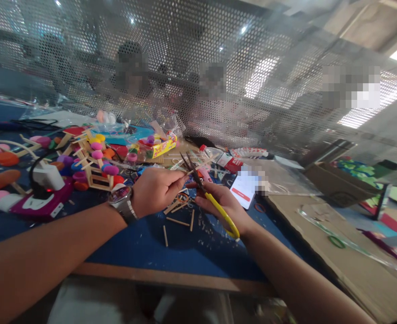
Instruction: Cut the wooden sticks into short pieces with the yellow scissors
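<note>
My right hand holds a pair of scissors with yellow handles. Their dark blades are parted and point away from me. Close beside the blades, my left hand is closed, thumb against fingers, on a thin wooden stick that runs out to the right past the scissors. Part of that stick is hidden by the blades and my fingers. Below both hands, several short cut wooden sticks and small pale scraps are scattered over the blue tabletop.
At the left stand a wooden stick structure with colourful lumps and a purple power strip with a white plug. A lit phone, a red-labelled bottle and a yellow box lie beyond. Cardboard covers the right side; perforated mesh rises behind.
</note>
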Action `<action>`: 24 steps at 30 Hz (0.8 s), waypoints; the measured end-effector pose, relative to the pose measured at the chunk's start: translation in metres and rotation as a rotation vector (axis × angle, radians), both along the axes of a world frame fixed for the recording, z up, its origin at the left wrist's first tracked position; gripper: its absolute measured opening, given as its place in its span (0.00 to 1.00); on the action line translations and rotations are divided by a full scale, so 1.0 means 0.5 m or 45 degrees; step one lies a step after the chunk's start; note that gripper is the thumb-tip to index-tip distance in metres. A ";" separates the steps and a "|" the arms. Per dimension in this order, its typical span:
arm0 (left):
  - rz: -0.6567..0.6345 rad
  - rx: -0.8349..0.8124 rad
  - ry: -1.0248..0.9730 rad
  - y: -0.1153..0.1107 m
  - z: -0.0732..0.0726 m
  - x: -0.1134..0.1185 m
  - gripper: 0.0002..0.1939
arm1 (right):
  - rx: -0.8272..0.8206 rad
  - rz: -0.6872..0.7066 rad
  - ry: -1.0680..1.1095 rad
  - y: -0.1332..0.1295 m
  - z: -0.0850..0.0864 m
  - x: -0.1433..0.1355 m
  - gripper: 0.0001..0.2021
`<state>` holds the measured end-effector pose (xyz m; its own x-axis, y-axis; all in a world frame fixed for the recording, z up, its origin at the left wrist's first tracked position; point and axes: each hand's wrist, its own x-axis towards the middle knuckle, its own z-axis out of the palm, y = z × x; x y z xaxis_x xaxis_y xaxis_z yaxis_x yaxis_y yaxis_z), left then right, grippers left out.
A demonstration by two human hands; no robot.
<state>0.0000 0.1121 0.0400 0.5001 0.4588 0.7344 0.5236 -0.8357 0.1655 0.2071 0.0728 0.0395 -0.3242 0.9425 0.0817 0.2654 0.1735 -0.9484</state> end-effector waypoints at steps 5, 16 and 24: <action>-0.010 -0.022 0.002 -0.002 0.001 0.000 0.19 | 0.016 0.003 0.007 0.005 -0.013 0.005 0.23; -0.026 -0.061 0.010 -0.005 0.001 0.002 0.18 | 0.047 -0.035 -0.041 0.008 -0.025 0.010 0.23; -0.030 -0.131 -0.007 -0.004 -0.001 0.002 0.18 | 0.010 -0.058 -0.029 0.003 -0.012 0.002 0.22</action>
<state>0.0011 0.1102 0.0398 0.5080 0.5202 0.6866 0.5029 -0.8262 0.2539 0.2083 0.0745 0.0332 -0.2825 0.9557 0.0822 0.2951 0.1681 -0.9406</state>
